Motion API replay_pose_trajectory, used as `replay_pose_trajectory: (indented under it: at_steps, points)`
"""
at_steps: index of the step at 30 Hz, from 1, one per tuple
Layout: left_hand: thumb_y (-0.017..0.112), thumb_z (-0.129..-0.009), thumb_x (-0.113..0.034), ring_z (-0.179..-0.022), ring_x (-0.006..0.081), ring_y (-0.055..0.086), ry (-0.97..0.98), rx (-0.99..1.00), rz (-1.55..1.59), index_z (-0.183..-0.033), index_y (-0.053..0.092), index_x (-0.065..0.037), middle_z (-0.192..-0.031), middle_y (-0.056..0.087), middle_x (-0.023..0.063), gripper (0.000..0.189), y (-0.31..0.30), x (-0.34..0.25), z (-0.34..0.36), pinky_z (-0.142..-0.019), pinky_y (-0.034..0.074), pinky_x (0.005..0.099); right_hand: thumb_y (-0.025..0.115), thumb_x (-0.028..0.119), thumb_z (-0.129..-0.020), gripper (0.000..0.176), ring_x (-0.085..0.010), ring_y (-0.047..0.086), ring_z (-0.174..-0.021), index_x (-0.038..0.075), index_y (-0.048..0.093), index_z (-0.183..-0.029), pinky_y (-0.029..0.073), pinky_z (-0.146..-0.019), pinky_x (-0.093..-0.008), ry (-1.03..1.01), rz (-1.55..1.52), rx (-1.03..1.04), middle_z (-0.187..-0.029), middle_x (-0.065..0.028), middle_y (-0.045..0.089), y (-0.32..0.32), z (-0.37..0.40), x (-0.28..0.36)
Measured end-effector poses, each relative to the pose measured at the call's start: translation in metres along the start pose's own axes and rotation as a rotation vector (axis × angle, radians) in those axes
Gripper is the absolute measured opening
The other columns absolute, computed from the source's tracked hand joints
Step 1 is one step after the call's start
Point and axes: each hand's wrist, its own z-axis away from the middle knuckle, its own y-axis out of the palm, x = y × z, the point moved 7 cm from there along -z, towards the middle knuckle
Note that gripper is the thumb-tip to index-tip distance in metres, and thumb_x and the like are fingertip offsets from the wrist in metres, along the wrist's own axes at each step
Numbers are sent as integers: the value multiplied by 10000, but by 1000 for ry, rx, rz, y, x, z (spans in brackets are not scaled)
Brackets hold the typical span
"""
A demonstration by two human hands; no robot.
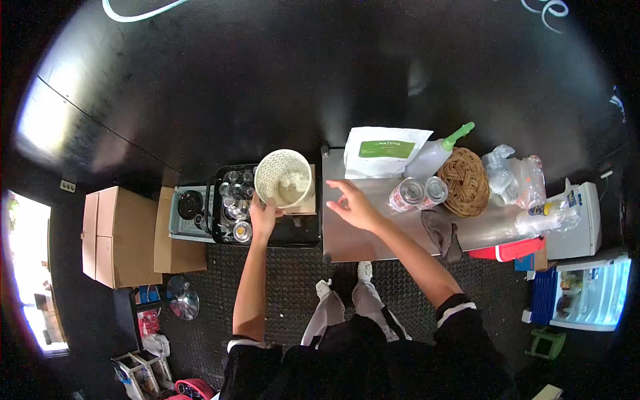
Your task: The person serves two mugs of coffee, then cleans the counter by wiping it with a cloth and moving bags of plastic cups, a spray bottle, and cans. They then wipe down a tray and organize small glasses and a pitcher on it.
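My left hand (263, 217) grips a cream perforated plastic basket (272, 160) by its near side, with its open top facing me. Something pale lies at its bottom, too blurred to name. Below the basket is a black tray (287, 235) with several glass jars (233, 197) at its left. My right hand (353, 205) hovers over the left part of the steel table (360, 247), fingers spread and holding nothing. To its right stand two cans (407, 193), a white matcha pouch (387, 150) and a spray bottle with a green nozzle (430, 157).
A brown wicker basket (463, 181), a dark cloth (441, 233) and plastic bags (513, 177) are further right on the table. Cardboard boxes (130, 237) and a grey crate (190, 213) stand at the left. An open small fridge (590, 293) is at the lower right.
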Motion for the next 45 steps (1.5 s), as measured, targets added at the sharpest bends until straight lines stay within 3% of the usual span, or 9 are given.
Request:
replay_pose_trajectory:
  at_steps: [7, 9, 14, 21, 29, 30, 32, 40, 45]
  points:
    - [465, -867, -40, -698, 204, 657, 19, 235, -110, -1259, 393, 65, -1019, 601, 170, 412, 61, -56, 38, -480, 563, 266, 507, 336, -944, 522, -114, 550, -905, 82, 347, -1371, 495, -658, -261, 101, -392, -251, -1201, -86, 514, -7, 32, -29]
    - [471, -873, -48, -700, 191, 658, -40, 284, -119, -1273, 385, 48, -1035, 594, 175, 420, 85, -53, 41, -468, 557, 262, 514, 308, -943, 517, -213, 536, -1038, 1, 375, -1335, 453, -838, -337, 254, -410, -393, -1259, -176, 488, -19, 51, -43]
    - [522, -865, -67, -659, 189, 659, -68, 376, -81, -1222, 407, 58, -1013, 586, 173, 395, 136, -54, 48, -486, 555, 270, 570, 150, -885, 504, -337, 506, -1077, -19, 348, -1304, 443, -853, -377, 110, -43, -610, -1214, -239, 462, -56, 80, -36]
    - [532, -901, -86, -792, 195, 661, -46, 425, -147, -1359, 302, -20, -1122, 546, 162, 516, 175, -23, 47, -544, 577, 290, 563, 68, -850, 561, -457, 382, -1212, -31, 286, -1327, 356, -997, -466, 24, 401, -600, -1306, -301, 356, -57, 92, -17]
    - [569, -914, -296, -853, 193, 633, -125, 439, -152, -1372, 306, -12, -1189, 522, 161, 600, 172, -24, 57, -634, 562, 304, 546, 49, -858, 466, -406, 374, -1260, 18, 398, -1299, 336, -1029, -437, -37, 361, -651, -1363, -219, 374, -43, 138, 11]
    - [557, -912, -326, -807, 277, 662, 104, 325, -135, -1349, 336, 31, -1254, 484, 289, 605, 165, -8, 53, -724, 524, 333, 545, 53, -860, 433, -398, 386, -1252, 17, 429, -1275, 341, -1023, -435, -60, 362, -665, -1355, -208, 388, -43, 152, 12]
    - [590, -900, -260, -1083, 243, 558, 193, 197, -164, -1335, 346, 35, -1283, 471, 227, 579, 145, 25, 58, -861, 474, 349, 548, 68, -856, 415, -395, 408, -1228, 17, 448, -1255, 354, -1010, -431, 6, 422, -652, -1338, -204, 403, -47, 184, -10]
    - [579, -891, -102, -998, 194, 553, 104, 126, -120, -1290, 425, -26, -1261, 468, 116, 434, 107, 35, 123, -799, 516, 310, 522, 220, -896, 539, -400, 334, -1287, 133, 342, -1396, 279, -1038, -529, 295, 857, -368, -1451, -152, 310, -117, 264, -156]
    - [555, -895, -49, -1027, 179, 536, 91, -3, -145, -1267, 446, -35, -1251, 482, 97, 388, 87, 44, 162, -778, 494, 279, 479, 247, -916, 552, -390, 272, -1331, 192, 288, -1431, 189, -1065, -578, 268, 848, -282, -1491, -120, 248, -103, 259, -186]
